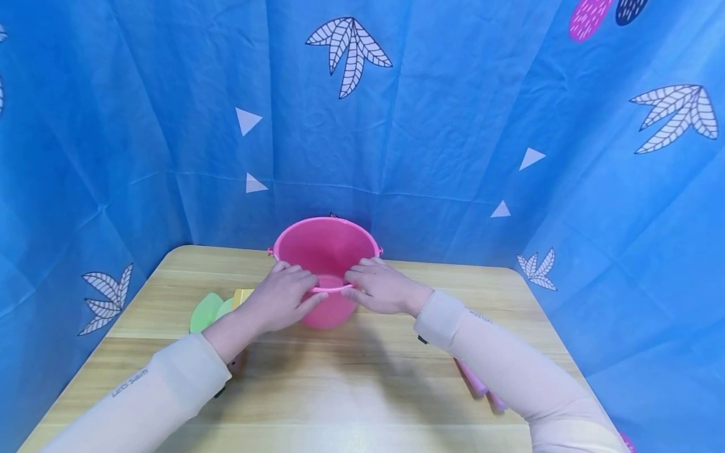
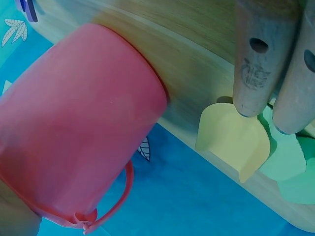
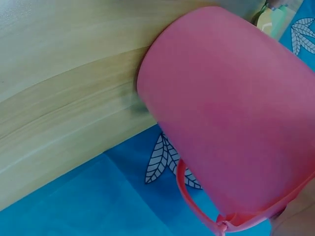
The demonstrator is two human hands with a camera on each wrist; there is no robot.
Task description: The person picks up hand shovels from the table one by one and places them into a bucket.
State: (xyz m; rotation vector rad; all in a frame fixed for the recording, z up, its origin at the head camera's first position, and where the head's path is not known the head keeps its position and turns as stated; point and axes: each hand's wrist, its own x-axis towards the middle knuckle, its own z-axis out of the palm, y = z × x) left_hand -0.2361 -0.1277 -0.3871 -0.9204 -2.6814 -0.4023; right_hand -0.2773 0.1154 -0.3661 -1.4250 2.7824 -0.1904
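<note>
A pink bucket (image 1: 328,311) stands upright at the back middle of the table, its mouth tipped into the head view. My left hand (image 1: 285,296) grips the near rim left of centre, thumb outside and fingers over the edge. On the same rim, right of centre, my right hand (image 1: 384,287) holds on in a like way. The bucket's handle (image 2: 120,199) hangs down on the far side in the left wrist view. Inside, the visible part of the bucket shows only bare pink wall and floor.
Left of the bucket lie toy shovels with wooden handles (image 2: 253,73), one with a yellow blade (image 2: 231,137) and others with green blades (image 2: 283,147). Pinkish-purple handles (image 1: 472,379) show beneath the right forearm. A blue patterned curtain (image 1: 453,126) borders the wooden table (image 1: 340,402).
</note>
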